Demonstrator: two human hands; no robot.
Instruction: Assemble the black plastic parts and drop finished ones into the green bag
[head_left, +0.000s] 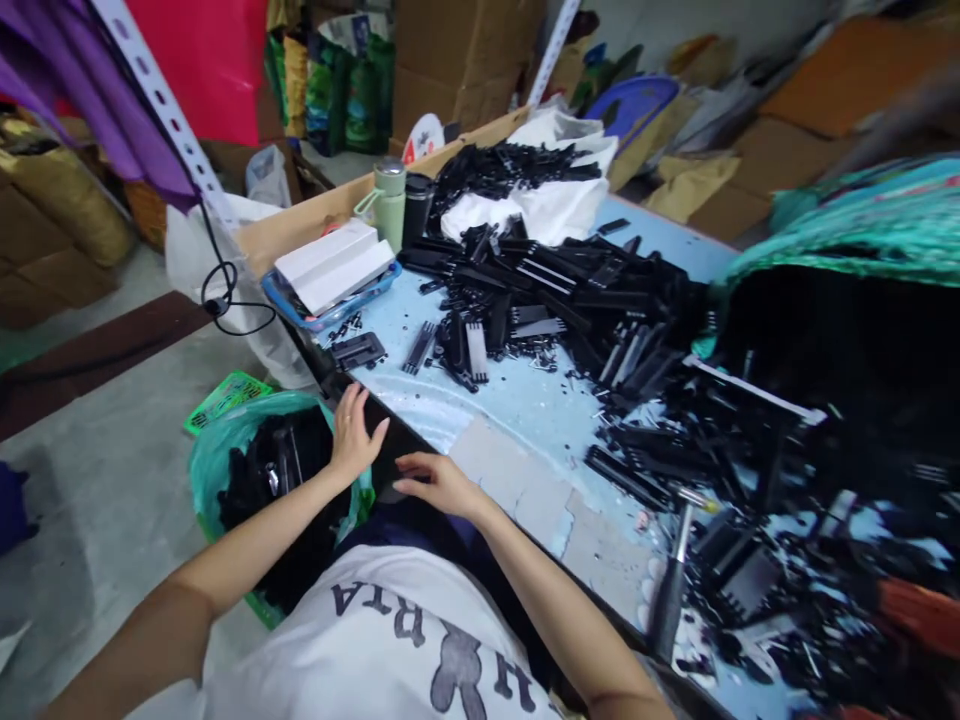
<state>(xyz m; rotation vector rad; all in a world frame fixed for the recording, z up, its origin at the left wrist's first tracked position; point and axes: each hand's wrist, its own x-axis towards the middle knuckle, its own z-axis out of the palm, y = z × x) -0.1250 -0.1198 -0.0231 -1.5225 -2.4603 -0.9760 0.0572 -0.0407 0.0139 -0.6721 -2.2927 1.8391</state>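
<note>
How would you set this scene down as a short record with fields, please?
Left hand: open, at the near edge of the table, nothing visibly held
Right hand: open, close to the same edge, nothing visibly held
Tabletop: heaps of black parts
Tool: hammer, handle toward the person
Far left corner: blue tray, green flask
Beside left forearm: green bag holding dark items

Black parts (pixel 544 270) look like hard plastic, mostly matt with glossy edges; the counter (pixel 416 398) is smooth and faintly shiny, with dull, ragged-edged patches; the hammer (pixel 670 595) has a polished metal head and a matt black handle; the green bag (pixel 205 465) is thin, crinkled plastic; the rail (pixel 281 235) is plain matt wood; the shirt (pixel 352 655) is soft matt cloth
</note>
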